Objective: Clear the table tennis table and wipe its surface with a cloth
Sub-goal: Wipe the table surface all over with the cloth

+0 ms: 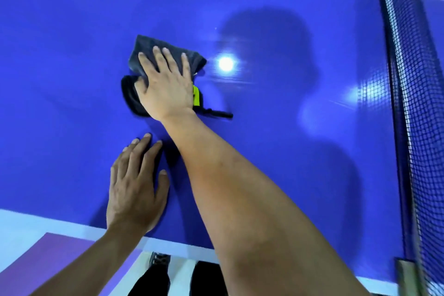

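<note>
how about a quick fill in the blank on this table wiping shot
1. The right hand presses the cloth onto the ____ tabletop.
2. The left hand lies flat and holds ____.
3. The net stands at the picture's ____ edge.

Missing words: blue; nothing; right

A dark folded cloth (165, 55) is pressed flat onto the blue table (276, 151) by the right hand (165, 86) — fingers spread; the left hand (137, 190) is laid flat near the white edge line, and the net (408, 103) is seen at right
</note>
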{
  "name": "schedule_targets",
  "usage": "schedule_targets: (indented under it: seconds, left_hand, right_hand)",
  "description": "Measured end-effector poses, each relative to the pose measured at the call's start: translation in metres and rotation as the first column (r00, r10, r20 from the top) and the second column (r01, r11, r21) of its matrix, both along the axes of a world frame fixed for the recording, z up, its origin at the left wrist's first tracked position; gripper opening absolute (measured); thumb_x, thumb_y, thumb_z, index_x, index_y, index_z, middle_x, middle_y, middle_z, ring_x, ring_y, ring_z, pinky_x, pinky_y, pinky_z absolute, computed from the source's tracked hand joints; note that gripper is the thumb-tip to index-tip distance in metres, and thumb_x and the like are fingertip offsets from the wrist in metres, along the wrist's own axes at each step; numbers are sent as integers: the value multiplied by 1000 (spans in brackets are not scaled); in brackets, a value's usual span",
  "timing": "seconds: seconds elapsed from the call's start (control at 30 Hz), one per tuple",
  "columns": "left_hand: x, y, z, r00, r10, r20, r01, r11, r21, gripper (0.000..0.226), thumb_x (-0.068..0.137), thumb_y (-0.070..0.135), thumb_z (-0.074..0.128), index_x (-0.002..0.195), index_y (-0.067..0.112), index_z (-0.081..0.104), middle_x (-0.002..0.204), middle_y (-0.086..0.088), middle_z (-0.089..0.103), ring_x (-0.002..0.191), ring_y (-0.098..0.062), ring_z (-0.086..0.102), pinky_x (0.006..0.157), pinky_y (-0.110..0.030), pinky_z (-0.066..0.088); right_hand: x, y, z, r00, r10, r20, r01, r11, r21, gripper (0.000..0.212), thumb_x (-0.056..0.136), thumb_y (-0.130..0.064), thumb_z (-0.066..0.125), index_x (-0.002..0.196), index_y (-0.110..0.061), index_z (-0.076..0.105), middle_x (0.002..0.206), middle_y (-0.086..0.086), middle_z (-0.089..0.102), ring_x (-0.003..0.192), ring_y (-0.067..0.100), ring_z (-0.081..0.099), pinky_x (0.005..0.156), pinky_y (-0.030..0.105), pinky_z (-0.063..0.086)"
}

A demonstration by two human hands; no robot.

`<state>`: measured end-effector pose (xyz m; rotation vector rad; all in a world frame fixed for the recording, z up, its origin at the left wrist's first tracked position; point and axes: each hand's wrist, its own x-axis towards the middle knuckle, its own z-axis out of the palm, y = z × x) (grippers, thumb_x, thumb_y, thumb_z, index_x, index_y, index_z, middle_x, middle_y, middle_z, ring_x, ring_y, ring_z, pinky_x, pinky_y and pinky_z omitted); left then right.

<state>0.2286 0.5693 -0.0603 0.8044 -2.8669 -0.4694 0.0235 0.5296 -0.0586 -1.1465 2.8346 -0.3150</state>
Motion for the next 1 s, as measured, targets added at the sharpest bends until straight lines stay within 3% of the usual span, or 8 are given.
schedule_targets:
  seconds: [0.1, 0.23, 0.43, 0.53, 0.7, 0.8, 1.0]
  left_hand:
    - [-2, 0, 1, 1000, -19, 1, 19, 1000, 2, 57, 94, 33, 37, 145, 11, 47, 158, -8, 38, 146, -33, 32, 119, -50, 25]
    - [-5, 4, 4, 1000, -2, 12, 2, 1000, 11, 57, 93, 33, 37, 145, 12, 46, 158, -8, 37, 145, -35, 32, 118, -50, 25]
    - [-7, 8, 13, 997, 27, 71, -29, 999, 19, 59, 93, 39, 32, 145, 13, 44, 159, -7, 35, 143, -36, 32, 118, -51, 24]
    - [-8, 9, 12, 997, 33, 66, -35, 999, 34, 61, 94, 43, 30, 146, 14, 43, 159, -6, 34, 143, -35, 32, 117, -52, 25]
    - [-3, 2, 12, 998, 9, 59, -12, 999, 52, 65, 93, 44, 31, 147, 12, 43, 160, -8, 33, 145, -36, 31, 117, -53, 27]
    - [15, -2, 15, 996, -65, 56, 63, 997, 43, 62, 95, 38, 34, 151, 12, 40, 162, -10, 30, 148, -34, 29, 118, -51, 27]
    - [113, -9, 3, 972, -231, 46, 232, 972, -32, 60, 95, 29, 37, 152, 9, 39, 165, -10, 22, 151, -32, 26, 122, -50, 23]
  right_hand:
    - [-10, 34, 2, 999, -47, 8, 47, 999, -19, 60, 98, -46, 40, 157, -32, 38, 167, -1, 30, 155, 16, 21, 127, 48, 1]
    - [-41, 132, 5, 967, -252, 36, 254, 964, -73, 61, 98, -44, 42, 157, -28, 39, 166, 1, 31, 155, 18, 22, 127, 47, 0]
    - [-90, 342, 9, 776, -631, 9, 631, 775, -11, 61, 100, -41, 36, 159, -27, 34, 168, 4, 27, 155, 20, 21, 127, 49, 5]
    - [-88, 403, 9, 708, -707, -5, 706, 708, -11, 58, 102, -39, 36, 159, -27, 33, 168, 5, 25, 155, 21, 20, 128, 50, 5]
    - [-84, 400, 8, 700, -714, -30, 714, 700, -22, 57, 103, -36, 40, 159, -24, 35, 168, 7, 25, 155, 23, 21, 127, 51, 4]
    - [-70, 376, 6, 686, -726, -38, 726, 687, -17, 65, 97, -44, 31, 159, -23, 34, 168, 9, 25, 155, 25, 21, 127, 52, 4]
    - [-23, 238, 4, 767, -637, -77, 640, 768, 18, 60, 103, -42, 36, 161, -25, 29, 169, 7, 22, 157, 23, 16, 127, 52, 2]
